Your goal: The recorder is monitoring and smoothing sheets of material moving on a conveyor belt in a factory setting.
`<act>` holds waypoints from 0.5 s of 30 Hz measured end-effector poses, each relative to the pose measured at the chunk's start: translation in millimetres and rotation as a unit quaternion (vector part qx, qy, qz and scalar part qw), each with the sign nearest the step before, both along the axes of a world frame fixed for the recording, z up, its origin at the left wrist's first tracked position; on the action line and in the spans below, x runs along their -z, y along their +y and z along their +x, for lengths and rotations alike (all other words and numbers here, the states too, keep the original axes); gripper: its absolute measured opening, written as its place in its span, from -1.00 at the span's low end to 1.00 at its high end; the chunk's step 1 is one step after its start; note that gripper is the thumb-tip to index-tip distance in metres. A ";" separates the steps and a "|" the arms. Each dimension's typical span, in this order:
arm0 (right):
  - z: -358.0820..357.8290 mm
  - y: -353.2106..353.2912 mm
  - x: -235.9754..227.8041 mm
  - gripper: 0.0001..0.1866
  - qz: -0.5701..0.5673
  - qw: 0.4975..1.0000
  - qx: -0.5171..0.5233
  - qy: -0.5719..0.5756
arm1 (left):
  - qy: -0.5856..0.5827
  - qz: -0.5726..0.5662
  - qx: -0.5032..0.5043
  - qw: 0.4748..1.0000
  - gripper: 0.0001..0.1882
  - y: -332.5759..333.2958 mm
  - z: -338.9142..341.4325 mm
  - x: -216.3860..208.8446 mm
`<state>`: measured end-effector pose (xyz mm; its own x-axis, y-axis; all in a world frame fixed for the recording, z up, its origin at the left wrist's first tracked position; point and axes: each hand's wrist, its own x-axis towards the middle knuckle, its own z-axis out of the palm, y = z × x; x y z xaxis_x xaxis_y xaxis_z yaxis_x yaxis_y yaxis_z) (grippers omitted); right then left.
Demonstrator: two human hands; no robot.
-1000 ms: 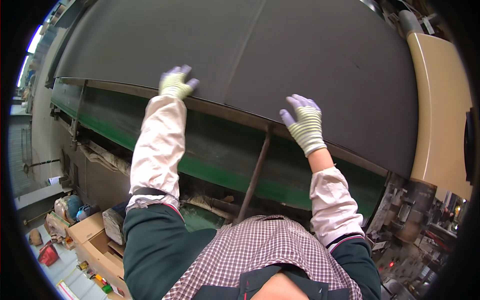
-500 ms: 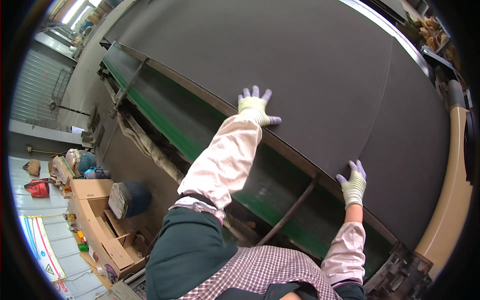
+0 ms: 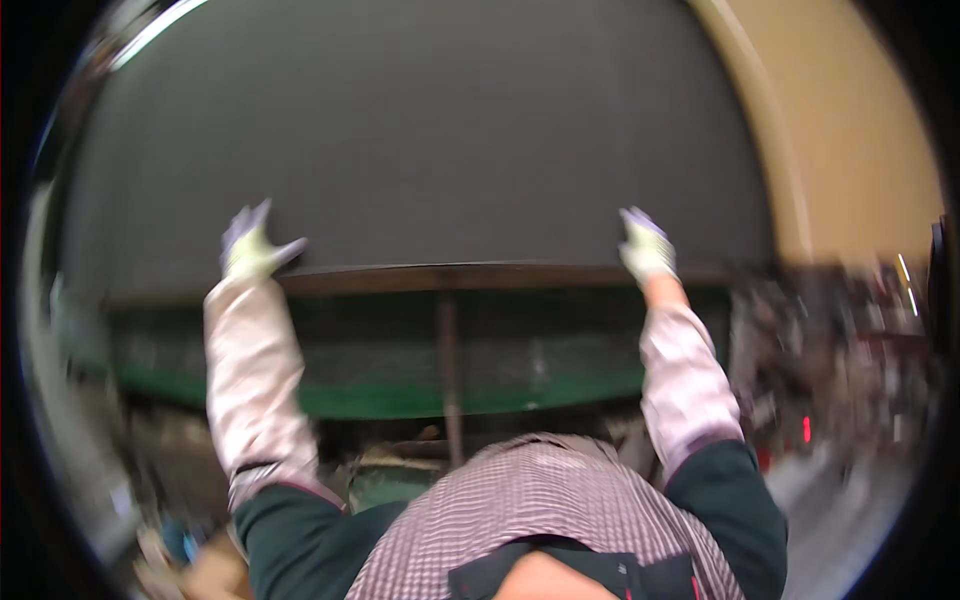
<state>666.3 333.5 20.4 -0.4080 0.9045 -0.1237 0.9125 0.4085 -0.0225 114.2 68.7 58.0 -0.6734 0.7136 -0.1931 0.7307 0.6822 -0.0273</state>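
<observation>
A wide dark grey sheet (image 3: 450, 140) spreads across the surface before me. My left hand (image 3: 255, 243), in a pale yellow and lilac glove, rests near its front edge at the left, thumb and fingers spread. Farther right, my right hand (image 3: 645, 243) wears a matching glove and lies by the same edge; its fingers are stretched forward, slightly blurred. Neither hand grips anything that I can see. Pale sleeve covers run up both forearms.
Below the sheet's edge runs a green belt (image 3: 400, 395) with a metal upright (image 3: 448, 370) in front. A large tan roller or sheet (image 3: 850, 120) borders the right side. Blurred machinery (image 3: 830, 350) stands at the lower right.
My view has swung to the right, so the sheet's front edge now lies level. Both hands remain at the sheet, fingers stretched out.
</observation>
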 end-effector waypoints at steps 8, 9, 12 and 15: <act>72.5 44.8 13.4 -0.40 -0.006 0.976 0.196 -0.095 | -0.052 -0.141 0.006 0.989 0.20 62.5 87.3 5.6; 77.1 42.8 11.3 -0.42 0.023 0.971 0.206 -0.116 | -0.074 -0.131 0.017 0.988 0.20 69.1 104.8 -4.9; 71.0 23.9 9.2 -0.45 0.128 0.982 0.134 -0.038 | -0.053 -0.172 0.062 0.982 0.22 90.6 141.5 -18.6; 52.0 -7.0 8.4 -0.44 0.177 0.981 0.065 0.043 | -0.068 -0.153 0.127 0.978 0.19 108.1 166.8 -17.8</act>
